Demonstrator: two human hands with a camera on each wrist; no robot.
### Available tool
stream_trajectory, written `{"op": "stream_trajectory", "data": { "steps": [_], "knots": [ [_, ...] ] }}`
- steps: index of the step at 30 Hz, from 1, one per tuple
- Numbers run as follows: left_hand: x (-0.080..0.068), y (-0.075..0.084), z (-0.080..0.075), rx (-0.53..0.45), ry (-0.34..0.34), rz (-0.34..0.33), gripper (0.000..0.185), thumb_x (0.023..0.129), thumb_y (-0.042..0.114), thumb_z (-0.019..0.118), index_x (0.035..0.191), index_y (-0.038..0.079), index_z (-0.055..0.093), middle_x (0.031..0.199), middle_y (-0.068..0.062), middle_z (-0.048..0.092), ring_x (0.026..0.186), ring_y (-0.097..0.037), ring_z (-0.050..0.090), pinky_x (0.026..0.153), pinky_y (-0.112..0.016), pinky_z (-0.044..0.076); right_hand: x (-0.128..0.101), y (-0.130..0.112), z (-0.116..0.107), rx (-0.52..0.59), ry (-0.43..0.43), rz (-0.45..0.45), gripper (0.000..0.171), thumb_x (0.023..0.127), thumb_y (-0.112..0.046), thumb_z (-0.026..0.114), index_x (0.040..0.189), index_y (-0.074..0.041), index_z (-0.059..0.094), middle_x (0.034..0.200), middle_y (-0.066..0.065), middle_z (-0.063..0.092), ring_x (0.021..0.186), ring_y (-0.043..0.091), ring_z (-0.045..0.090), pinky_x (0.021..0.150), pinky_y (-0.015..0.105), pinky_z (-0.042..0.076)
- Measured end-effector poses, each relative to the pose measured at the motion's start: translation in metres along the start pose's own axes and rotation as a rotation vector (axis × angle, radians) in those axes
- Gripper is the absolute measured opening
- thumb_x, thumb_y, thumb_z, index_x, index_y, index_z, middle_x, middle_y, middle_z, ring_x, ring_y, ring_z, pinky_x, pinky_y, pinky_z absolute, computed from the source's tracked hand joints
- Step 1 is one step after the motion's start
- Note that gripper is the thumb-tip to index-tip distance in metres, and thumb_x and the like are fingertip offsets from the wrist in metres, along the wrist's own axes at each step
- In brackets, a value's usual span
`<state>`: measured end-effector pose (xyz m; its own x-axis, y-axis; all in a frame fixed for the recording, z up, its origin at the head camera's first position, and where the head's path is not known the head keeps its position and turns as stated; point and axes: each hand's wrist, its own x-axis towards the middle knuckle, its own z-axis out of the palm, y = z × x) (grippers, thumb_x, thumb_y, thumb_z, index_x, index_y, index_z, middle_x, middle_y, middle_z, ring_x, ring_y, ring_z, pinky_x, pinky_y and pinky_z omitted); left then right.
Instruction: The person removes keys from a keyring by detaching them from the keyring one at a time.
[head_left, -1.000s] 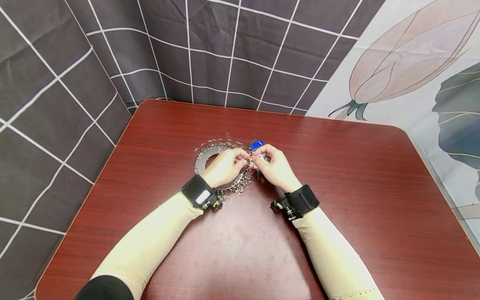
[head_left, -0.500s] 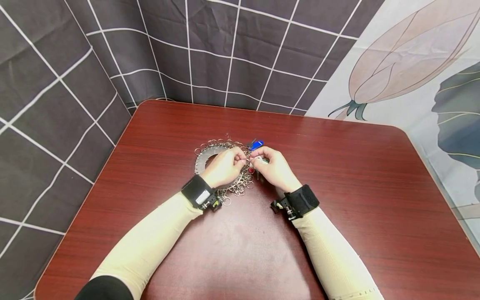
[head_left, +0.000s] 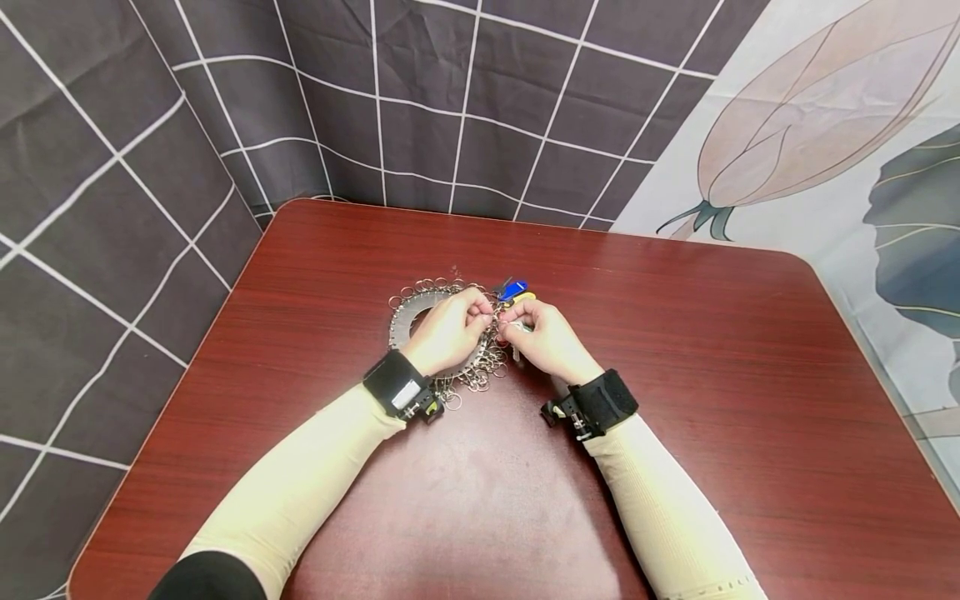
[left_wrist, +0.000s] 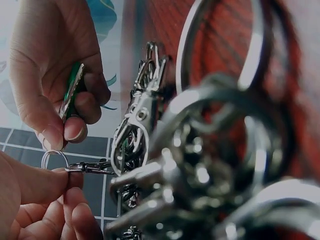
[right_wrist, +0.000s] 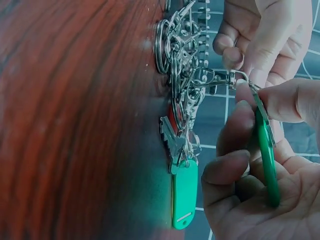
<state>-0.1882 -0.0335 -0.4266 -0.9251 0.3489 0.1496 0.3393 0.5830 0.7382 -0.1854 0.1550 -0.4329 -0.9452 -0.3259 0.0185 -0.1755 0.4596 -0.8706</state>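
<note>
In the head view, my left hand (head_left: pixel 450 333) reaches over a flat metal key ring holder (head_left: pixel 402 323) fringed with small clasps and rings. Thumb and fingers of that hand pinch a split ring (left_wrist: pixel 55 159) at the end of a swivel clasp (left_wrist: pixel 89 167). My right hand (head_left: pixel 551 335), just to the right, grips a key (right_wrist: pixel 263 114) with a green key tag (right_wrist: pixel 267 160) against its fingers. The key's top meets the split ring between both hands' fingertips; whether it is threaded on is hidden. Another green key tag (right_wrist: pixel 185 194) hangs beside a key (right_wrist: pixel 173 139).
A blue key tag (head_left: pixel 513 289) and a yellow key tag (head_left: pixel 522 298) lie beyond my right fingers. Loose split rings (head_left: pixel 452 401) hang along the holder's near edge. The red-brown table (head_left: pixel 675 350) reaches to a grid-patterned cloth (head_left: pixel 420 108) at the back.
My right hand has shifted slightly and its fingers have changed position around the key. A yellow tag now shows beside the blue one. My left hand has barely moved.
</note>
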Motion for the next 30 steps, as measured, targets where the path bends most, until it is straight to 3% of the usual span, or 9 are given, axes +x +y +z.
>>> {"op": "stream_trajectory", "data": {
  "steps": [10, 17, 25, 30],
  "knots": [
    [-0.0009, -0.0002, -0.0013, 0.026, -0.015, 0.008, 0.005, 0.092, 0.014, 0.063, 0.096, 0.014, 0.061, 0.086, 0.001, 0.063, 0.080, -0.013, 0.060, 0.072, -0.030, 0.049, -0.0004, -0.0021, 0.0004, 0.022, 0.033, -0.002, 0.011, 0.088, -0.009, 0.063, 0.099, -0.006, 0.061, 0.079, 0.016, 0.067, 0.049, 0.026, 0.055, 0.045, 0.028, 0.044],
    [-0.0013, 0.0011, -0.0021, 0.066, -0.047, 0.070, 0.005, 0.091, 0.013, 0.064, 0.094, 0.014, 0.061, 0.085, 0.001, 0.065, 0.077, -0.013, 0.061, 0.069, -0.030, 0.049, 0.0005, -0.0026, 0.0001, 0.006, 0.073, 0.027, 0.011, 0.088, -0.011, 0.064, 0.099, -0.008, 0.062, 0.079, 0.010, 0.069, 0.050, 0.026, 0.055, 0.044, 0.028, 0.044],
    [-0.0003, 0.0020, -0.0010, 0.077, -0.094, 0.023, 0.016, 0.096, 0.016, 0.058, 0.108, 0.011, 0.068, 0.096, 0.000, 0.067, 0.083, -0.013, 0.060, 0.075, -0.030, 0.048, 0.0012, -0.0006, -0.0001, 0.017, 0.099, 0.013, 0.013, 0.087, -0.009, 0.062, 0.100, -0.006, 0.062, 0.083, 0.012, 0.069, 0.047, 0.020, 0.053, 0.045, 0.027, 0.044],
    [0.0007, 0.0002, -0.0003, 0.074, -0.114, 0.013, 0.010, 0.094, 0.016, 0.061, 0.101, 0.012, 0.067, 0.087, 0.002, 0.065, 0.079, -0.011, 0.059, 0.071, -0.028, 0.048, 0.0020, 0.0002, 0.0002, -0.003, 0.115, -0.008, 0.012, 0.089, -0.010, 0.063, 0.100, -0.008, 0.062, 0.083, 0.011, 0.069, 0.046, 0.014, 0.050, 0.045, 0.027, 0.042]
  ]
}}
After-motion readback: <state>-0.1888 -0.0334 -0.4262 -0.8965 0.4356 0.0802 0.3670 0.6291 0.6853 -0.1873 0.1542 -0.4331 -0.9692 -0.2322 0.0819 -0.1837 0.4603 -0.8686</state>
